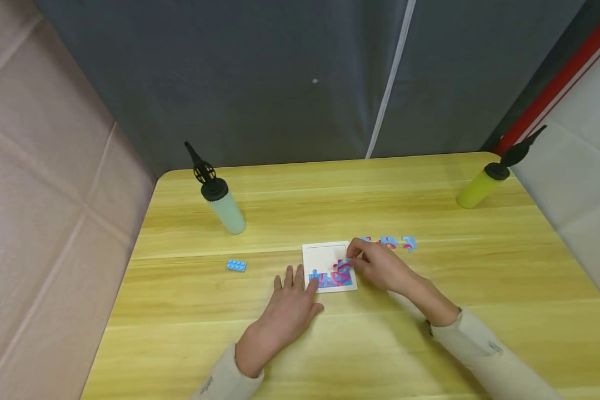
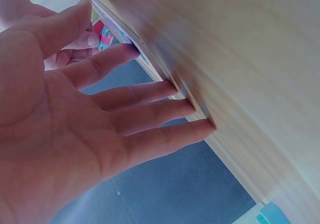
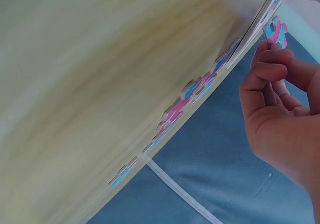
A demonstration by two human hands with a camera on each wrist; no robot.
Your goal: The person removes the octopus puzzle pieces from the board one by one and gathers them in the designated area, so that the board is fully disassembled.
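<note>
A square white puzzle tray [image 1: 322, 254] lies at the middle of the table, with joined blue and pink pieces [image 1: 334, 279] along its near side. My right hand [image 1: 382, 266] is over the tray's right edge and pinches a blue and pink puzzle piece [image 3: 276, 33] between thumb and fingers. In the right wrist view that piece stands up from the fingertips, close to the tray. My left hand [image 1: 287, 311] has its fingers spread and extended at the tray's near left corner, the index finger overlapping the joined pieces. Its other fingertips [image 2: 202, 128] rest on the table beside the tray.
Several loose puzzle pieces [image 1: 389, 241] lie beyond the right hand. Left of the tray sits a blue studded toy brick [image 1: 236, 265]. A pale green bottle [image 1: 228, 213] with a black top stands at the back left, a yellow-green one [image 1: 475, 190] at the back right.
</note>
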